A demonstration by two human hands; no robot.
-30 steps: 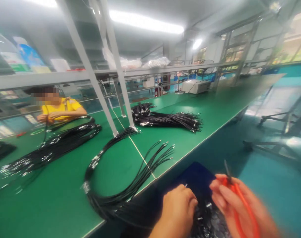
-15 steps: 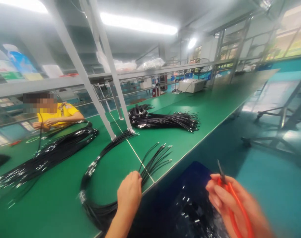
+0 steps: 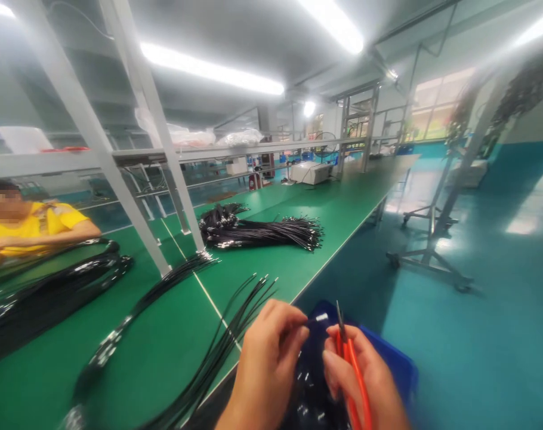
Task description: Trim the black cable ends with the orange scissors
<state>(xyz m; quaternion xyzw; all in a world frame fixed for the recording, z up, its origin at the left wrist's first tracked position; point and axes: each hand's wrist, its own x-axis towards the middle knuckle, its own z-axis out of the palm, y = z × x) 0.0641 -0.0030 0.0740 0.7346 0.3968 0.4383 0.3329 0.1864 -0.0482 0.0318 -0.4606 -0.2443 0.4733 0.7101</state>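
Observation:
My left hand is closed in a pinch on a thin black cable, and the cable's pale tip sticks out to the right of the fingers. Just right of that tip, my right hand is wrapped around red-handled scissors, whose narrow dark point faces up and looks closed. A loose bunch of black cables with shiny ends fans out on the green table behind my left hand. Below both hands is a blue bin holding dark, glinting pieces too blurred to name.
Thick bundles of black cable lie farther back on the green table. Metal shelf posts rise from it. A co-worker in a yellow top sits across at left. A wheeled metal stand is on the floor at right.
My view has turned right. My left hand has moved off the bunch to the right with a single cable end, and my two hands are now close together. The scissors stay in my right hand.

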